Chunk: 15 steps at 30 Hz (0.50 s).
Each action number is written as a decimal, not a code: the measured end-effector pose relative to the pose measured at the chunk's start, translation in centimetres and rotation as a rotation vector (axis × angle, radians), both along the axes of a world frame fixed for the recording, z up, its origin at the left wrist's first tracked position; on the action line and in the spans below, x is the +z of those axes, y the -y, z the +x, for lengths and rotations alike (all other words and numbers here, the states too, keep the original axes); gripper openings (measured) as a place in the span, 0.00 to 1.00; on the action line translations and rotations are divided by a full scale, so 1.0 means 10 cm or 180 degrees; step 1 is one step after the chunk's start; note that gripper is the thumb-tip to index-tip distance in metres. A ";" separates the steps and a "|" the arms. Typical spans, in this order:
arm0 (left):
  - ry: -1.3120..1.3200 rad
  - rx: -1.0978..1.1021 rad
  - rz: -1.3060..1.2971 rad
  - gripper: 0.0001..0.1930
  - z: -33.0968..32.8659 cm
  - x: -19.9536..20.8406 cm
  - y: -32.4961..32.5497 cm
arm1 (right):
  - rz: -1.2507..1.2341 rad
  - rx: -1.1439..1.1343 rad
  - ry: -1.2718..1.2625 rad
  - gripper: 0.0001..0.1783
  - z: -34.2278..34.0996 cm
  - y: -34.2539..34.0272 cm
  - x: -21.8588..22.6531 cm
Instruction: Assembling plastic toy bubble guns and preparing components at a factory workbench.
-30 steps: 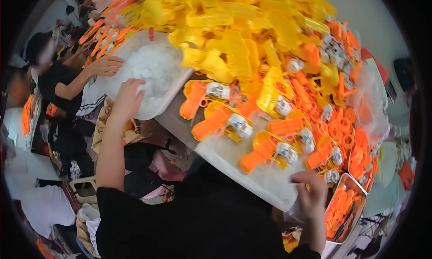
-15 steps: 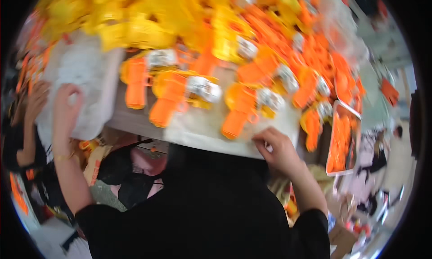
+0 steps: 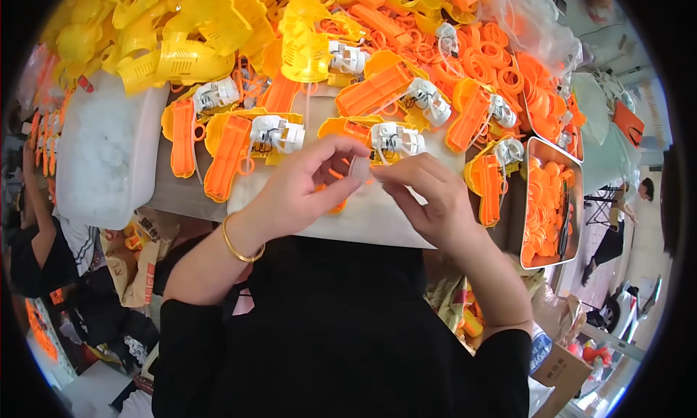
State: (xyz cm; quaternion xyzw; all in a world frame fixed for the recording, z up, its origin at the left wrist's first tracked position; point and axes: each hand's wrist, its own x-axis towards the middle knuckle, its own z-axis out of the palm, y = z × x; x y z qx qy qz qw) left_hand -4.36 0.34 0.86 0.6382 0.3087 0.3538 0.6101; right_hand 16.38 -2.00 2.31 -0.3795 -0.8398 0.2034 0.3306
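Observation:
My left hand point(image 3: 301, 189), with a gold bangle at its wrist, is closed on a small pale, translucent disc point(image 3: 359, 168) held between thumb and fingers. Just to its right, my right hand point(image 3: 439, 200) is pinched, fingertips close to the disc. A bit of something pale point(image 3: 418, 195) shows inside its curled fingers, too small to name. Behind both hands lies a yellow-and-orange toy half-shell with a white motor unit point(image 3: 396, 141), partly hidden by my left hand. Similar half-shells with white motor units point(image 3: 276, 133) lie on either side, several in all.
A white tub point(image 3: 149, 146) of translucent pieces stands at the left. Yellow shells point(image 3: 196, 59) and orange parts point(image 3: 392, 26) are heaped at the back. A tray of orange discs point(image 3: 534, 255) with a dark tool sits at the right. Another person's arm point(image 3: 45, 233) shows far left.
My left hand has come from the white tub to the middle and now holds the pale disc. My right hand has moved slightly up and left to meet it.

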 end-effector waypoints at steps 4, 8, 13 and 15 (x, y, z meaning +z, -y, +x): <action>0.0864 -0.0041 -0.1143 0.19 -0.06 -0.05 0.13 | -0.0198 -0.0315 -0.0592 0.13 -0.12 -0.02 -0.05; 0.0946 -0.0049 -0.1037 0.19 -0.11 -0.02 0.16 | -0.0201 -0.0405 -0.0855 0.13 -0.14 -0.07 -0.01; 0.0763 0.0061 -0.1036 0.18 -0.12 0.06 0.16 | -0.0171 -0.0216 -0.0850 0.13 -0.15 -0.09 0.03; 0.0770 0.0065 -0.1036 0.18 -0.11 0.08 0.15 | -0.0005 -0.0238 -0.0730 0.13 -0.15 -0.10 0.00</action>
